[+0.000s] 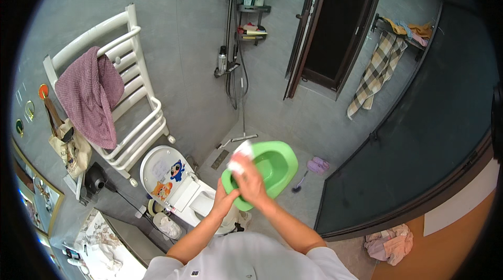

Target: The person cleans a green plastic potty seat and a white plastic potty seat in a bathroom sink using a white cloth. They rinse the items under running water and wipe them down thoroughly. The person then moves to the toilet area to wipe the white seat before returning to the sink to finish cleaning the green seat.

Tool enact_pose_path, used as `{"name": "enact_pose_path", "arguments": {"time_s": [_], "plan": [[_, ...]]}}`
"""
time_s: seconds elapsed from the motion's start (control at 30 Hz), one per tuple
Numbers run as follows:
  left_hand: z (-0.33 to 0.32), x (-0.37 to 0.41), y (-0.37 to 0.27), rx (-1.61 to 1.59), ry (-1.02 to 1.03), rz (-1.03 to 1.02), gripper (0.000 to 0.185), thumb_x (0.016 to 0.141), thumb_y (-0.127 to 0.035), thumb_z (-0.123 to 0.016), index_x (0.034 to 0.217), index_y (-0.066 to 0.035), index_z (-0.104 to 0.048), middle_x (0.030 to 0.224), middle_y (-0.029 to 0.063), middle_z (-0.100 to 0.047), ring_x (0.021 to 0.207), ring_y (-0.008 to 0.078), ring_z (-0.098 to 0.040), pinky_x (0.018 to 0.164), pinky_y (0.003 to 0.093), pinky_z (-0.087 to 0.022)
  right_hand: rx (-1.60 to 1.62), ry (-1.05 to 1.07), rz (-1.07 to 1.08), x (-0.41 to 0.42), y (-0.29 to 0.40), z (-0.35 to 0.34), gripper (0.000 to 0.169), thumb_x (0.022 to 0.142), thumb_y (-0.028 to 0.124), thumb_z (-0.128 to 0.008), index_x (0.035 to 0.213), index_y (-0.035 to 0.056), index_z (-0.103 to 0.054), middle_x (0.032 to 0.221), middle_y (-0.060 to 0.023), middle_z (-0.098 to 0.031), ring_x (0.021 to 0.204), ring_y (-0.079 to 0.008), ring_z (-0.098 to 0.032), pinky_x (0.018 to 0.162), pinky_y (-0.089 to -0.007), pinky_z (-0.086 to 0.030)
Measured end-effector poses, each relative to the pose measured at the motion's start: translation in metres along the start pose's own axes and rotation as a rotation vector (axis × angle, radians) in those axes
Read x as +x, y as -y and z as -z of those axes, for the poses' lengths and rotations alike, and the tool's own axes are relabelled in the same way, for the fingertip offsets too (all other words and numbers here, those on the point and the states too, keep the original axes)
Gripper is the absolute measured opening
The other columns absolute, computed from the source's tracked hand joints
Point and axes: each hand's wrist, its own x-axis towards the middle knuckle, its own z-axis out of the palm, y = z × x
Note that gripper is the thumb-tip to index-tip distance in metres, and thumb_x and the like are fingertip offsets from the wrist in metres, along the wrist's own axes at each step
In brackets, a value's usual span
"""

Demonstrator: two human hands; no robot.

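Observation:
A light green plastic basin with a wide flat rim, shaped like a potty bowl or bedpan [289, 154], is held up in front of me, its hollow facing up. My left hand [224, 200] grips its near left edge, with the thumb over the rim. In my right hand [249, 180] is a white wad, perhaps tissue or cloth [244, 149], pressed at the basin's left rim. Motion blurs the fingers and wad. Just left of and below the basin stands a white toilet [184, 197], its sticker-covered lid [159, 166] raised.
A white towel rack [133, 52] with a purple towel [90, 91] is on the left wall. Beyond the basin are a floor squeegee [243, 137], purple slippers [317, 165] and a brush [297, 189]. A dark glass partition [412, 130] bounds the right. A waste bin [167, 225] stands beside the toilet.

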Motion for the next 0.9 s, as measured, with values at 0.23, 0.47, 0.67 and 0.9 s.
{"name": "enact_pose_path", "arguments": {"time_s": [0.23, 0.47, 0.67, 0.9], "plan": [[-0.009, -0.012, -0.029, 0.229, 0.018, -0.151, 0.069, 0.088, -0.017, -0.074, 0.15, -0.001, -0.047, 0.151, 0.0165, -0.046, 0.135, 0.025, -0.049, 0.116, 0.0383, -0.037, -0.447, -0.091, -0.014, 0.018, -0.039, 0.055, 0.036, 0.106, 0.018, -0.055, 0.136, 0.0002, -0.063, 0.149, -0.0171, -0.058, 0.147, -0.0335, -0.046, 0.125, -0.0498, -0.029], [0.006, -0.012, -0.002, -0.136, 0.136, -0.001, 0.113, 0.083, -0.075, -0.071, 0.156, 0.001, -0.032, 0.151, 0.0131, -0.047, 0.141, 0.0215, -0.043, 0.117, 0.0387, -0.037, 0.13, 0.375, 0.02, 0.0, 0.005, 0.021, 0.039, 0.108, 0.02, -0.05, 0.142, 0.0038, -0.061, 0.153, -0.0118, -0.057, 0.151, -0.0315, -0.041, 0.127, -0.0512, -0.023], [0.019, -0.025, 0.015, -0.224, 0.14, 0.116, 0.129, 0.072, -0.09, -0.058, 0.161, -0.005, -0.022, 0.16, 0.0105, -0.038, 0.149, 0.0227, -0.037, 0.122, 0.043, -0.033, 0.151, 0.494, 0.185, -0.002, 0.033, 0.018, 0.039, 0.106, 0.018, -0.054, 0.142, 0.0048, -0.062, 0.152, -0.0102, -0.058, 0.149, -0.0324, -0.044, 0.127, -0.0527, -0.025], [0.016, -0.021, -0.067, -0.791, 0.126, 0.373, 0.107, 0.091, -0.09, -0.024, 0.157, -0.007, -0.043, 0.153, 0.0121, -0.051, 0.143, 0.0267, -0.045, 0.122, 0.0454, -0.033, 0.144, 0.352, 0.196, -0.005, 0.038, 0.022, 0.039, 0.093, 0.008, -0.073, 0.132, 0.0011, -0.068, 0.144, -0.015, -0.062, 0.136, -0.0358, -0.055, 0.113, -0.0471, -0.046]]}}
